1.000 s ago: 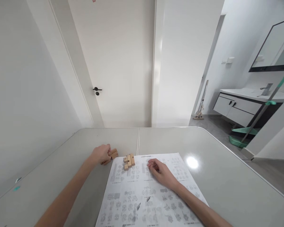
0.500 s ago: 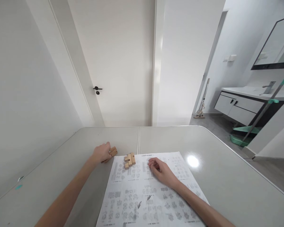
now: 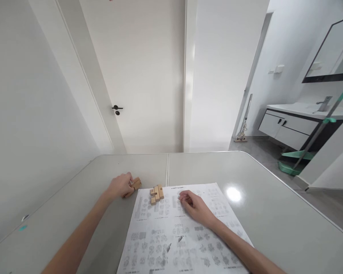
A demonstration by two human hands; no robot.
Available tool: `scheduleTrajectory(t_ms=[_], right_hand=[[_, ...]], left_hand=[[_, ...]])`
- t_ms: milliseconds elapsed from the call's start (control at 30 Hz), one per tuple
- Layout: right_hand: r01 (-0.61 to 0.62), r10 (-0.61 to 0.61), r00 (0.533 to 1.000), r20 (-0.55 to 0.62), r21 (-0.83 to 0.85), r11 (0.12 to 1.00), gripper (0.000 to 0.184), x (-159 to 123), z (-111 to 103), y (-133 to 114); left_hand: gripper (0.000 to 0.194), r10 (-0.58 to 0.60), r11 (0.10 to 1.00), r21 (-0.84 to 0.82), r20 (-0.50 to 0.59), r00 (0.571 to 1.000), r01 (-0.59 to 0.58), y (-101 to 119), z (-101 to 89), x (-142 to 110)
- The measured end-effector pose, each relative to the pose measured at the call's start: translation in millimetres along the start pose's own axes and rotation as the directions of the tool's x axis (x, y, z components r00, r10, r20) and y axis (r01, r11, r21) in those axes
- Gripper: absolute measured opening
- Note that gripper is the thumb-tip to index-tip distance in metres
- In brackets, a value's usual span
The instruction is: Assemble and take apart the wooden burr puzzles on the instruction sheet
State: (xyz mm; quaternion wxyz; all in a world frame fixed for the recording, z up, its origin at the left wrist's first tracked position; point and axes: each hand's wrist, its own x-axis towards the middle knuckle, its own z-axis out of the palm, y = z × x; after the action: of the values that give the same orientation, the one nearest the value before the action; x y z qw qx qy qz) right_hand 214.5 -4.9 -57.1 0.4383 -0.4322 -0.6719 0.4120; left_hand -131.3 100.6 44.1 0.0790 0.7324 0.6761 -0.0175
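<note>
On the left of the table, my left hand [image 3: 121,186] is closed over wooden puzzle pieces [image 3: 136,183], its fingertips largely hidden from view. Some of these light-brown notched pieces stick out to its right and below it. A small cluster of wooden blocks [image 3: 157,194], fitted or set close together, rests on the top left part of a printed sheet [image 3: 148,247]. To the right of that cluster, my right hand [image 3: 197,207] lies on the sheet with fingers loosely curled and the thumb apart. Nothing shows in it.
The sheet carries rows of small grey diagrams and lies on a pale table [image 3: 274,213] with a seam down its middle. Behind stands a white door [image 3: 143,76]. Off to the right are a washbasin cabinet [image 3: 288,125], a mop [image 3: 244,125] and a green dustpan [image 3: 288,167].
My left hand has shifted slightly among the wooden pieces at the left. My right hand and the block cluster on the sheet stay where they were.
</note>
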Motion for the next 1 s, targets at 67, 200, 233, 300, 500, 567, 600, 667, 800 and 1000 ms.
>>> scheduleTrajectory(t_ms=[67,200,233,300,500,567,600,667,800,1000], right_hand=[[0.002,-0.002,1.0,-0.005,0.007,1.0,0.025,0.0,0.0,-0.2],[0.033,-0.035,0.999,0.022,0.096,0.995,0.028,-1.5,2.1,-4.7],[0.034,-0.042,0.998,0.051,0.145,0.989,0.03,-2.3,3.1,-6.8],[0.004,-0.049,0.987,0.153,0.281,0.96,0.038,-4.4,5.6,-11.9],[-0.136,-0.095,0.931,0.351,0.579,0.804,0.064,-7.8,9.6,-28.6],[-0.144,-0.087,0.938,0.337,0.603,0.785,0.059,-6.1,8.5,-31.2],[-0.144,-0.069,0.946,0.315,0.604,0.784,0.055,-4.7,7.7,-31.3],[-0.154,-0.007,0.965,0.261,0.588,0.794,0.051,-1.4,5.8,-29.4],[-0.184,0.099,0.979,0.176,0.574,0.797,0.052,5.7,0.9,-20.3],[-0.202,0.243,0.97,0.014,0.604,0.771,0.046,14.0,-15.8,-8.9]], left_hand=[[0.035,0.044,0.996,-0.08,0.025,0.999,-0.042,2.6,-8.1,-3.1],[0.033,0.186,0.947,-0.285,0.096,0.978,-0.152,15.9,-25.6,-13.0],[0.033,0.241,0.892,-0.419,0.119,0.963,-0.171,22.3,-28.9,-16.2],[0.037,0.338,0.765,-0.62,0.153,0.929,-0.176,39.5,-32.5,-22.7],[0.039,0.497,0.595,-0.788,0.203,0.844,-0.16,110.6,-9.4,-33.5],[0.038,0.543,0.55,-0.824,0.228,0.808,-0.137,131.2,6.0,-33.7],[0.036,0.55,0.53,-0.84,0.233,0.802,-0.12,139.4,13.6,-33.4],[0.031,0.511,0.474,-0.875,0.184,0.84,-0.097,151.2,26.8,-32.7],[0.029,0.415,0.414,-0.906,0.098,0.904,-0.092,158.4,41.2,-32.7],[0.028,0.307,0.431,-0.9,0.085,0.948,-0.059,159.8,54.3,-35.3]])
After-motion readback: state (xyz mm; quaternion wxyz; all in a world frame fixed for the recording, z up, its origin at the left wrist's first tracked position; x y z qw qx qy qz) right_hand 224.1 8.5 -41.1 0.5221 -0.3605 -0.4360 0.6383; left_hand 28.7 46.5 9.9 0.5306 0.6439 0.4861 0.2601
